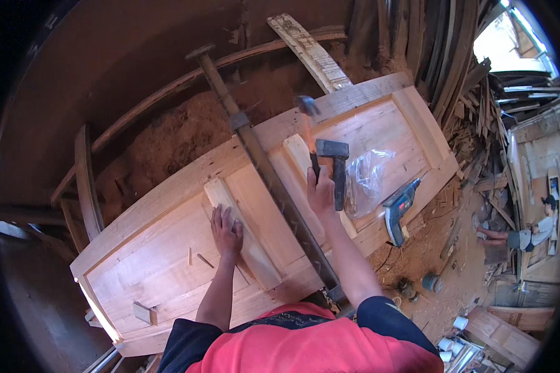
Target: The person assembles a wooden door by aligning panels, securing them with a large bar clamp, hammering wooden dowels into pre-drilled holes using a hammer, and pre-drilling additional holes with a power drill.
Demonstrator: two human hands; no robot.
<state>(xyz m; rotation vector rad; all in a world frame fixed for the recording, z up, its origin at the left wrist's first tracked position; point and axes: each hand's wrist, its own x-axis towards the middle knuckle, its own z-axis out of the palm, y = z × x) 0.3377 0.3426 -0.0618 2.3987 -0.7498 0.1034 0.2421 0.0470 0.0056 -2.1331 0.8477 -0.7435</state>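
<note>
A panelled wooden door (186,173) lies before me, with a long metal bar clamp (274,186) across its middle. My left hand (228,231) rests on a pale wooden batten (255,255) left of the clamp, fingers apart. In my right hand (320,194) is the dark handle of a hammer (306,107), raised with its head away from me and blurred by motion. Just right of that hand a mallet with a dark block head (332,148) lies on the door. Beneath them runs a second batten (297,152).
A blue power drill (397,211) and a clear plastic bag (368,177) lie on the door's right part. Loose wood pieces (144,313) are at its left. Timber offcuts (470,118) are heaped at the right, where another person (535,230) sits. Tins (430,283) stand on the ground.
</note>
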